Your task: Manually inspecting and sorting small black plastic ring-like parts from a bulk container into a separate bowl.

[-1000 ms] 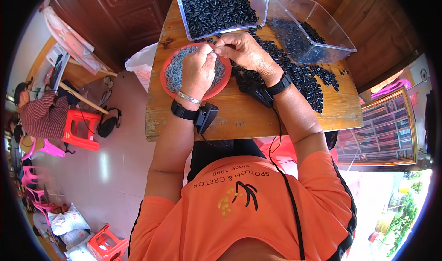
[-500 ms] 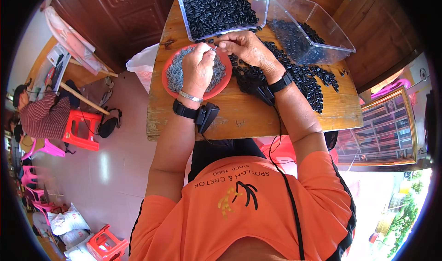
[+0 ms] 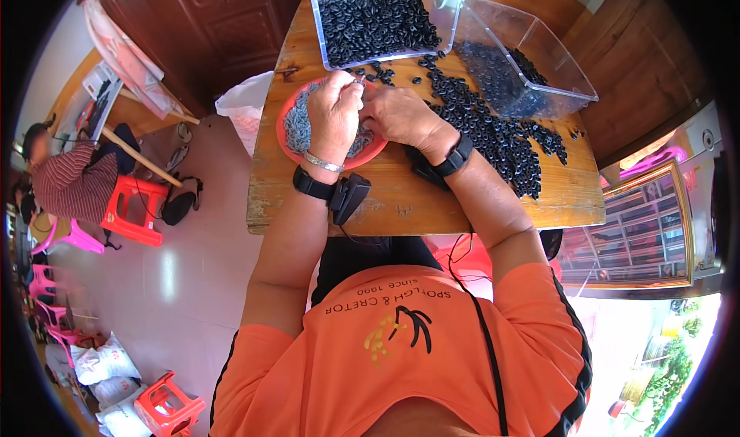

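Observation:
My left hand [image 3: 331,119] is closed in a fist above the red-orange bowl [image 3: 287,146]. A small grey metal piece [image 3: 358,82] shows at its thumb and fingertips. Inside the bowl lies a heap of small, thin grey metal pieces [image 3: 297,125], too fine to name. My right hand [image 3: 405,117] reaches over the bowl's right side, fingers curled down among the pieces. Its fingertips are hidden, and I cannot make out what they hold. Many small black oval parts [image 3: 489,132] are spread over the wooden table [image 3: 370,210] to the right of that hand.
A clear bin [image 3: 316,32] of black oval parts stands tilted at the back. Another clear bin [image 3: 566,94] with black parts lies to its right. A white bag [image 3: 245,105] is left of the table. A person [image 3: 69,179] sits far left near a red stool [image 3: 132,215].
My right hand has moved from beside the left fingertips down into the bowl's right side. My left hand has stayed closed above the bowl. The view has shifted slightly.

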`<state>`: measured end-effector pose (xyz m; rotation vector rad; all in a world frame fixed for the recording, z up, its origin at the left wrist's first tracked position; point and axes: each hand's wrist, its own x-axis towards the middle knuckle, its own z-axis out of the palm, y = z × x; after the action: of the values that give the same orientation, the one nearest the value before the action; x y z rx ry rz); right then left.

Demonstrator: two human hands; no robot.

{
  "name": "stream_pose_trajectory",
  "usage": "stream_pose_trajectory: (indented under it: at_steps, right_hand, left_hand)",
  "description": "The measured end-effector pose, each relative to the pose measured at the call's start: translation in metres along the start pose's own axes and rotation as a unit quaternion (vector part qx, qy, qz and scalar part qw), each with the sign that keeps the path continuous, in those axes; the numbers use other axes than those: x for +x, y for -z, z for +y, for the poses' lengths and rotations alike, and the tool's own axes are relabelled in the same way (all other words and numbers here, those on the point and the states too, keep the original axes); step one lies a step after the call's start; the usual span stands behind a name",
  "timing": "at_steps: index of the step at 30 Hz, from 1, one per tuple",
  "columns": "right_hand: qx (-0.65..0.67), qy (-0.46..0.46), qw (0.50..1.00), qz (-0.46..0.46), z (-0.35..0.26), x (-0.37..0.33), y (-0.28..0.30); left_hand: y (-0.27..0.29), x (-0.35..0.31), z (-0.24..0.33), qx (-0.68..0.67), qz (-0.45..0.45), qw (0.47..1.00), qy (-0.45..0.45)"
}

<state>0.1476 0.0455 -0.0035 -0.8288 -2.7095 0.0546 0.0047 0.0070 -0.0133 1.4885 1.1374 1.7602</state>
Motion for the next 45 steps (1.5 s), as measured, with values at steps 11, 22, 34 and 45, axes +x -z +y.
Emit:
stream_pose_trajectory:
  at_steps: [11, 22, 34, 45]
  right_hand:
    - [0.084, -0.012, 0.994, 0.072, 0.007, 0.003, 0.000]
    - [0.097, -0.021, 0.995, 0.032, 0.002, 0.002, 0.009]
    - [-0.150, -0.138, 0.974, -0.094, 0.037, -0.026, 0.029]
    - [-0.085, -0.148, 0.983, -0.074, 0.060, -0.036, 0.015]
  left_hand:
    - [0.001, 0.000, 0.000, -0.036, -0.007, 0.999, 0.020]
    - [0.000, -0.001, 0.005, -0.048, -0.002, 0.999, 0.023]
    - [0.004, 0.003, 0.005, -0.020, 0.001, 1.000, -0.007]
    - [0.002, 0.002, 0.004, -0.031, 0.010, 0.999, -0.002]
